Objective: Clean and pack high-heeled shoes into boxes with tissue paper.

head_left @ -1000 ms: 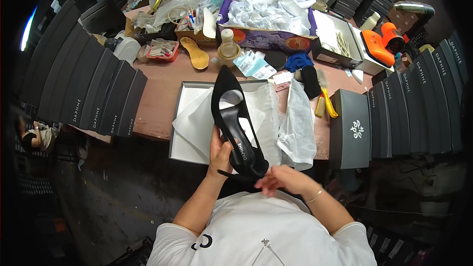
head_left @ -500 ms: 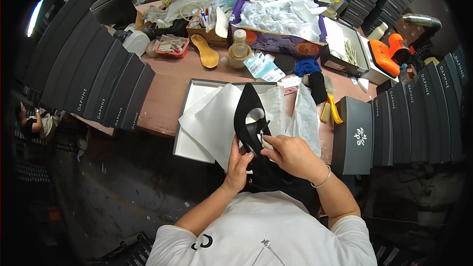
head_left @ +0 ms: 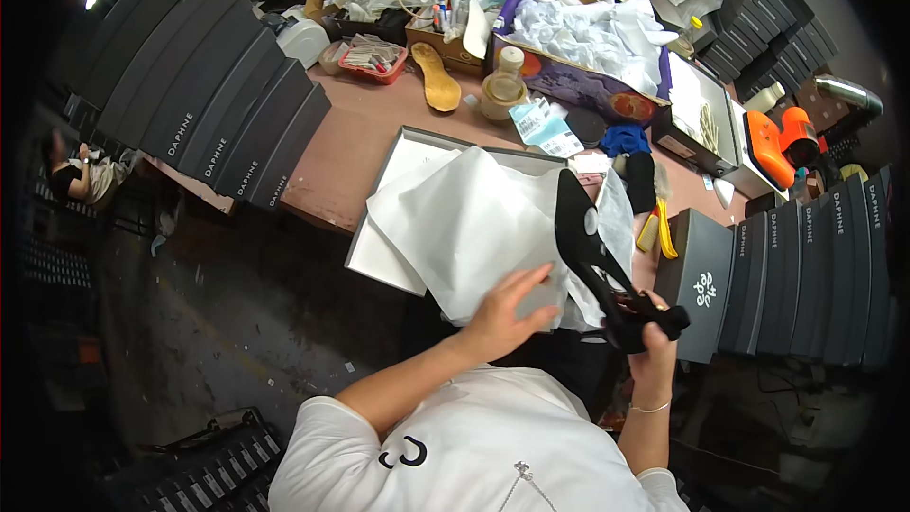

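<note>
My right hand (head_left: 652, 356) grips a black pointed high-heeled shoe (head_left: 580, 245) by its heel end, the toe aimed up and away from me. Straps and fingers overlap there, so the exact hold is partly hidden. To the left of the shoe, my left hand (head_left: 508, 307) is open with nothing in it, fingers spread over the lower edge of white tissue paper (head_left: 464, 218). Beneath that paper is an open shallow box part (head_left: 372, 248) with a dark rim and white inside.
Dark shoe boxes are stacked at the left (head_left: 204, 104) and right (head_left: 806, 275). Behind stand a purple carton (head_left: 588, 85) of crumpled paper, a bottle (head_left: 504, 85), a tan insole (head_left: 436, 78) and an orange tool (head_left: 766, 147). A yellow-handled brush (head_left: 666, 237) lies nearby. People sit beyond.
The shoe has moved right and turned, now held by the right hand alone. My left hand has let go of it and opened over the paper. The view has shifted.
</note>
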The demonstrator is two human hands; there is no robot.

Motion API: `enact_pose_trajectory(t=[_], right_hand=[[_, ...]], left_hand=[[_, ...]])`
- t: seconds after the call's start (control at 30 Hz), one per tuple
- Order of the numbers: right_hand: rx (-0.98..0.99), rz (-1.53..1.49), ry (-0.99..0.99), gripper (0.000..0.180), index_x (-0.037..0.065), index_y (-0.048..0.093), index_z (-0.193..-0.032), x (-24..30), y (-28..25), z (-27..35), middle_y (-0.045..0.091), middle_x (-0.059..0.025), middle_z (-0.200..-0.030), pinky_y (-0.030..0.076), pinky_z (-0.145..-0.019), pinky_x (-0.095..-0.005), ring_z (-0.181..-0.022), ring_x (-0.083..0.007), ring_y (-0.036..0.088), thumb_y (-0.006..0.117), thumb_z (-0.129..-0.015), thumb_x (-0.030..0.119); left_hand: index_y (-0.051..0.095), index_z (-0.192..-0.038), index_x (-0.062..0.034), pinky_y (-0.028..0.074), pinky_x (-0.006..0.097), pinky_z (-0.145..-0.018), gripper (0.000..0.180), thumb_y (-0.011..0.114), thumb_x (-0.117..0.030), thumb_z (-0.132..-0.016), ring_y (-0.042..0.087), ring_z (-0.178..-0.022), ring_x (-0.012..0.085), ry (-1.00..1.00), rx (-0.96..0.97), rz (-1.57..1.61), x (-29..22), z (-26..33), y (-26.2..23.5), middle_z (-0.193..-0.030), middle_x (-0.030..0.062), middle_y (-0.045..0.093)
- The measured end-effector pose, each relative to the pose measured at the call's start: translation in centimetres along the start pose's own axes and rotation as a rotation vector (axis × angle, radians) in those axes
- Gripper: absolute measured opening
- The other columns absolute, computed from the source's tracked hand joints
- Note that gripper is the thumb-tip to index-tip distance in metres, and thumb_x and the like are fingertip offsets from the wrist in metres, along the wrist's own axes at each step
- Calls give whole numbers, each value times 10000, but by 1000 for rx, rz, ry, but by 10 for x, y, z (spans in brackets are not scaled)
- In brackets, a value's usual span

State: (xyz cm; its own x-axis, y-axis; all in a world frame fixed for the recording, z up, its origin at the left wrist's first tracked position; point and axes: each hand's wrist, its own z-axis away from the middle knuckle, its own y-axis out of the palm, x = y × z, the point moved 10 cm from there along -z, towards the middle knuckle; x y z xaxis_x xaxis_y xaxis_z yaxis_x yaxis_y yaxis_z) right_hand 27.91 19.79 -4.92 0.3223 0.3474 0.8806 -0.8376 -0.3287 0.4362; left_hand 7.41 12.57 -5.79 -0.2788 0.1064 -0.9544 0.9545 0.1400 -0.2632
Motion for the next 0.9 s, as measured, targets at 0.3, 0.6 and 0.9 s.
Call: enact_pose_trajectory(t=[0.3, 0.6, 0.9], right_hand=[[19, 121, -112, 682, -49, 513, -1246, 11, -35, 11, 598, -148, -1214, 462, -993, -344, -1122, -226, 592, 804, -747, 314], [36, 61, -134, 675, 0, 565, -1199, -2, -37, 15, 598, -124, -1198, 456, -980, -343, -1129, -226, 580, 836, -718, 389], [352, 70, -26, 559, -14, 677, -832, 3, -8, 12, 666, -189, -1002, 520, -837, -341, -937, -262, 659, 826, -670, 500]], left_hand=[[527, -1279, -11, 283, 540, -1070, 642, 782, -227, -731, 419, -1262, 358, -102, -26, -755, 56, 34, -42, -1299, 174, 474], [632, -1028, 18, 318, 573, -1028, 318, 705, -139, -762, 489, -1169, 301, -100, 160, -1122, 60, -1, -22, -1169, 125, 583], [608, -1048, 0, 485, 367, -823, 280, 701, -124, -815, 608, -924, 323, -186, -305, -571, 25, 19, -103, -942, 154, 624]])
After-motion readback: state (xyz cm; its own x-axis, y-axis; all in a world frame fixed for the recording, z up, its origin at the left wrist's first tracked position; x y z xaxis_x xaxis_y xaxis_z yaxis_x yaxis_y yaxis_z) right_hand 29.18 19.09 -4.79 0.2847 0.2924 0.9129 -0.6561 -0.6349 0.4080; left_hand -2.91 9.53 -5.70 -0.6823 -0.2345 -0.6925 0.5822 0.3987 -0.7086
